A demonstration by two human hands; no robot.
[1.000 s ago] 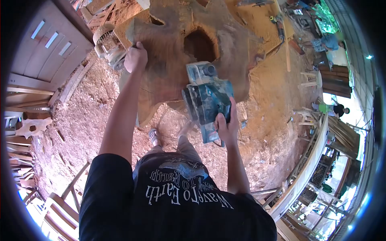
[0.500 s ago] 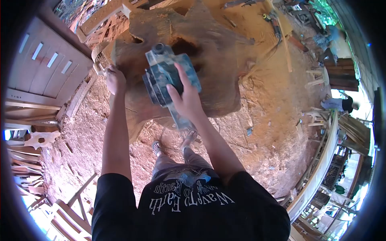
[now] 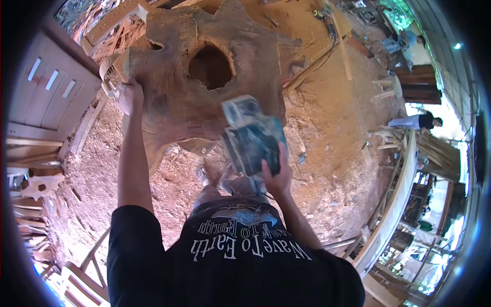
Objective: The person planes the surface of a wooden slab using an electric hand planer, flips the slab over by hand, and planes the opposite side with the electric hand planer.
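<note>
A broad brown wooden slab (image 3: 169,107) with an irregular outline and a large dark hole lies in front of me. My left hand (image 3: 131,96) is closed at its left edge, beside a pale curved wooden piece (image 3: 109,77); the fingertips are partly hidden. In my right hand (image 3: 279,174) is a teal and black belt sander (image 3: 253,140), gripped by its rear handle. It is tilted and slightly blurred, over the slab's near right edge and close to my body. Its underside is hidden.
Sawdust covers the ground (image 3: 327,189). A corded power tool (image 3: 330,28) lies beyond the slab to the right. Wooden panels (image 3: 56,87) stand at left. At the far right are a person (image 3: 424,121) and a pale stool (image 3: 387,88).
My right hand has brought the belt sander back toward my body and to the right, uncovering the slab's hole. My left hand stays at the slab's left edge.
</note>
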